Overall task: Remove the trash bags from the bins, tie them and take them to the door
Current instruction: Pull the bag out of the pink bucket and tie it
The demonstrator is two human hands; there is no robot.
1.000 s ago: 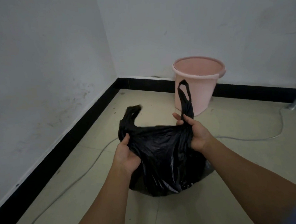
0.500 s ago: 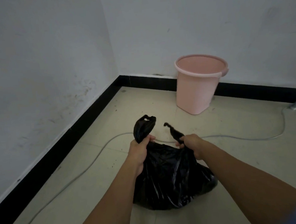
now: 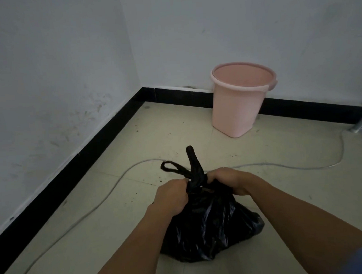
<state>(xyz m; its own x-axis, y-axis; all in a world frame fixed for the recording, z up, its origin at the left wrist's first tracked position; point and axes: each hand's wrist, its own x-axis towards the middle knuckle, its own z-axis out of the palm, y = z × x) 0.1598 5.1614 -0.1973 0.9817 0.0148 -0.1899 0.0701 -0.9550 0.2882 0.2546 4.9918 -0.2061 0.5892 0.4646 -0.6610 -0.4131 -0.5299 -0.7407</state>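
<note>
Two hands, left hand (image 3: 171,195) and right hand (image 3: 231,181), each grip one black bag's (image 3: 211,226) seemingly crossed two handles (image 3: 193,167); one pink bin (image 3: 240,103) beyond.

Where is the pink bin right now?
In the head view, the pink bin stands empty on the floor against the far wall, beyond and slightly right of the black trash bag.

bag (image 3: 206,224) on floor (image 3: 120,204), bin (image 3: 239,107) behind
</note>
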